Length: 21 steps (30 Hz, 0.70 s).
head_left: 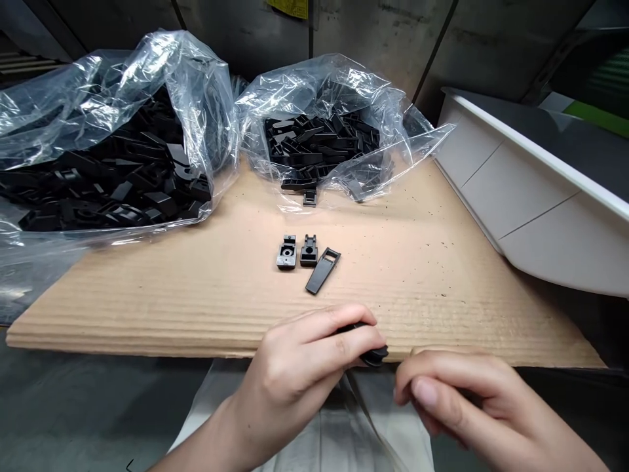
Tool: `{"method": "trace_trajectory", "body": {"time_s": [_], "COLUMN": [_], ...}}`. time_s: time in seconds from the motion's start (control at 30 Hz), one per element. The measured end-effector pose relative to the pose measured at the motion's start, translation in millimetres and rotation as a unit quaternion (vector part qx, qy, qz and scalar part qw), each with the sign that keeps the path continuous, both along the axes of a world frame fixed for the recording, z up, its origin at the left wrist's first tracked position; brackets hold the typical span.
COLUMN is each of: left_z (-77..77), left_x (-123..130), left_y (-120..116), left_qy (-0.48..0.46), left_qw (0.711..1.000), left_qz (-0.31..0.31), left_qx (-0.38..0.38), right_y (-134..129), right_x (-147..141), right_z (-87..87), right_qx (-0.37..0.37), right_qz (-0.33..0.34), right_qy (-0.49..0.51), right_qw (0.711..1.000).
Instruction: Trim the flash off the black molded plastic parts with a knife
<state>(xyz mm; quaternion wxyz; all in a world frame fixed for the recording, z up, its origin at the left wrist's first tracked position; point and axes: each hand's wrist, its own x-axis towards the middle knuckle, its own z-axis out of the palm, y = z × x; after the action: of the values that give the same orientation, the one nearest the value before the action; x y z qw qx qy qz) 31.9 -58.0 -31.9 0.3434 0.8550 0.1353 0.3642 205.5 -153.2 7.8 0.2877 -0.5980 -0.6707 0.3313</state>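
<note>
Near the front edge of the cardboard, my left hand is closed around a black plastic part with a rounded end; most of it is hidden by the fingers. Just to its right, apart from that part, my right hand has curled fingers with the thumb against them. Whatever they may hold is hidden. Beyond my left hand lie three loose black pieces: a small block with a round hole, a forked block and a tapered flat lever with a square opening.
A cardboard sheet covers the work surface. Clear plastic bags full of black parts stand at the back left and back middle. One small black piece lies at the middle bag's mouth. A pale grey bin stands at the right.
</note>
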Motion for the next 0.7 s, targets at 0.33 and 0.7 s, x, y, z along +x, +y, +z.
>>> {"method": "trace_trajectory", "body": {"time_s": [0.33, 0.7], "left_z": [11.0, 12.1], "left_x": [0, 5], "left_y": [-1, -8], "left_qy": [0.038, 0.047], "left_qw": [0.992, 0.994], "left_qz": [-0.003, 0.073], "left_qx": [-0.121, -0.072], "right_y": [-3, -2], "right_x": [-17, -21], "right_z": [-30.8, -36.2], "right_qx": [0.254, 0.349], "right_qz": [-0.162, -0.126], "right_qy": [-0.055, -0.159], "right_qw": [0.952, 0.915]}}
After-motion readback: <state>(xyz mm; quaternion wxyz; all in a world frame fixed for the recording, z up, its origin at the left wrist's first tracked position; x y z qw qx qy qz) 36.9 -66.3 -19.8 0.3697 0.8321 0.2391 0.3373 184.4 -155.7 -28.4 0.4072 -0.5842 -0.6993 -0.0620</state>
